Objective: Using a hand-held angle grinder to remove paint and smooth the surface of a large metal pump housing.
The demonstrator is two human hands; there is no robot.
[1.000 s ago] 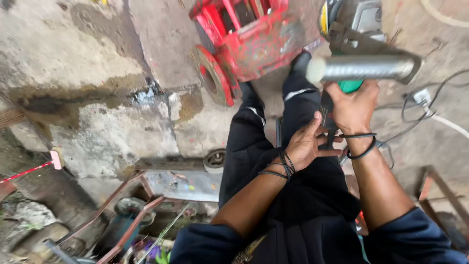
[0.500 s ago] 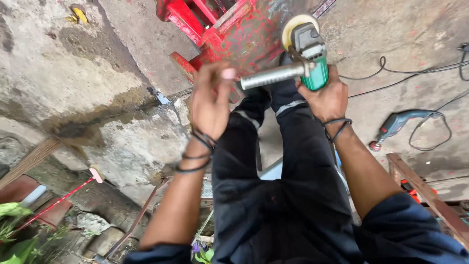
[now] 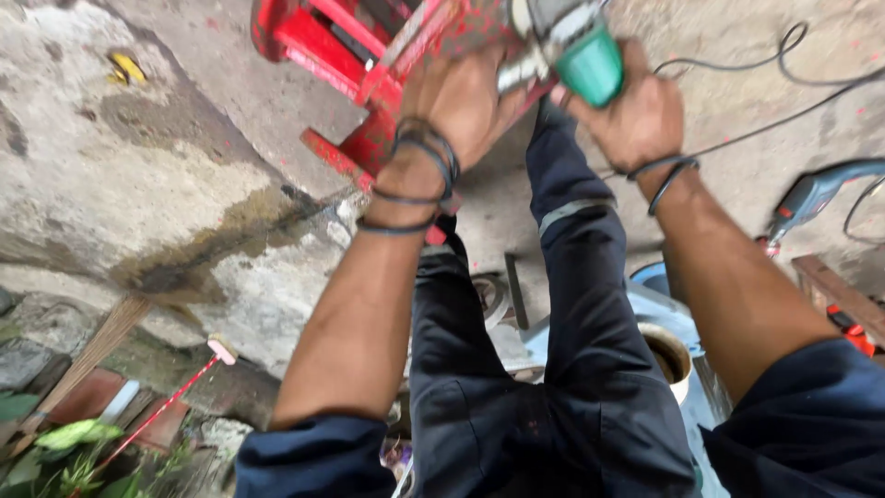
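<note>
Both hands have raised the angle grinder (image 3: 572, 46) toward the red metal frame (image 3: 369, 55); left hand (image 3: 461, 101) and right hand (image 3: 636, 115) clamp it, trailing cord (image 3: 784, 111) could snag

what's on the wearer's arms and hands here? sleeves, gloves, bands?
No gloves: both hands bare. Left hand has several dark cord bands round the wrist; right hand has two thin dark bands. Dark navy sleeves are pushed up above the elbows.
</note>
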